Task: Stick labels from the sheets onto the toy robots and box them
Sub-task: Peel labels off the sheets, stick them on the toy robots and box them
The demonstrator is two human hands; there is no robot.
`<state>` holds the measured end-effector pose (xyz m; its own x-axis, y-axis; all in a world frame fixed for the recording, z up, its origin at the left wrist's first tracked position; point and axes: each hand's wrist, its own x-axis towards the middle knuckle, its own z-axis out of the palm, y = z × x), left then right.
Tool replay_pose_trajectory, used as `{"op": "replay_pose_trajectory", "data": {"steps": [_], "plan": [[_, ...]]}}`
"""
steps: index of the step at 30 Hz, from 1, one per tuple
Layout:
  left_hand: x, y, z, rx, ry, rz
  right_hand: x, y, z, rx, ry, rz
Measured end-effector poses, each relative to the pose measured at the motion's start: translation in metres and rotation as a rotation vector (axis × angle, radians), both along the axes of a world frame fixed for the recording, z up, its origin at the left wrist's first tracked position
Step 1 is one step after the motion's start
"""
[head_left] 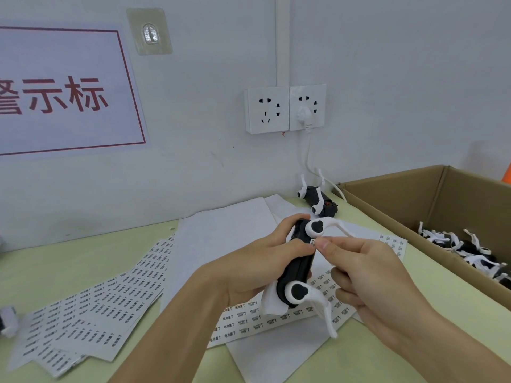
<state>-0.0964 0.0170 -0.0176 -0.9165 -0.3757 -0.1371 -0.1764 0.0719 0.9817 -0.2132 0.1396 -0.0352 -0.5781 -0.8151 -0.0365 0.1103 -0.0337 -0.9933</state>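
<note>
My left hand grips a black toy robot with white legs, held above the table's middle. My right hand pinches a small white label against the robot's black body, just under its upper white leg joint. Under my hands lies a label sheet with rows of small printed labels. More label sheets are fanned out on the left. A second toy robot lies on its back by the wall. The cardboard box at right holds several toy robots.
Blank white backing sheets cover the green table. A white cable hangs from the wall socket down to the table behind the second robot. A partly seen white and black object sits at the left edge.
</note>
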Motion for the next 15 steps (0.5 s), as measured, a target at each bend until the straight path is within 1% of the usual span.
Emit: {"op": "replay_pose_trajectory", "data": {"steps": [15], "plan": [[0.001, -0.0017, -0.0025, -0.076, 0.024, -0.015, 0.003, -0.0007, -0.0001, -0.012, 0.037, -0.057]]}}
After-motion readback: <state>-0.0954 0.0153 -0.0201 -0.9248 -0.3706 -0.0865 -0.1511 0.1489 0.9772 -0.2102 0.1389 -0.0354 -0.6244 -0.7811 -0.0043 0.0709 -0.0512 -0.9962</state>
